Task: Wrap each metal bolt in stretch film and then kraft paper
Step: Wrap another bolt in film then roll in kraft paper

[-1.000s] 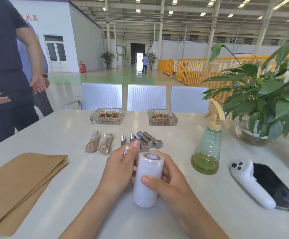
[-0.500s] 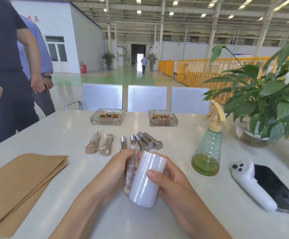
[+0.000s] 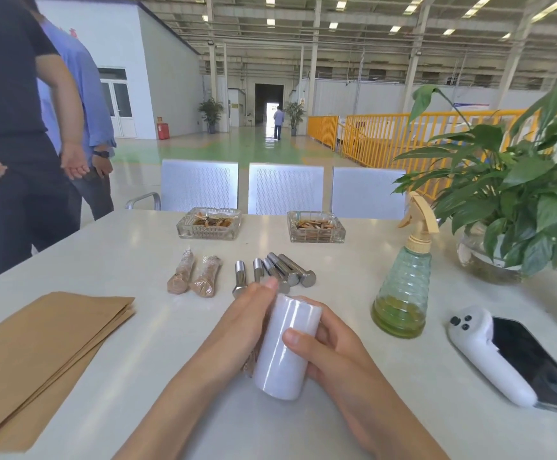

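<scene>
My right hand (image 3: 333,346) grips a white roll of stretch film (image 3: 285,346) just above the table, tilted with its top away from me. My left hand (image 3: 240,327) holds a film-covered bolt (image 3: 249,361) against the roll's left side; the bolt is mostly hidden behind my fingers. Several bare metal bolts (image 3: 283,270) lie in a row beyond my hands. Two bolts wrapped in kraft paper (image 3: 194,277) lie to their left. A stack of kraft paper sheets (image 3: 38,346) lies at the near left.
Two glass ashtrays (image 3: 209,224) stand at the far side of the white table (image 3: 131,260). A green spray bottle (image 3: 403,293), a white controller (image 3: 489,356) on a phone and a potted plant (image 3: 516,200) stand on the right. Two people (image 3: 21,144) stand at the left.
My left hand has turned over the bolt so its fingers cover it. The roll has tipped further away from me, hiding its open end.
</scene>
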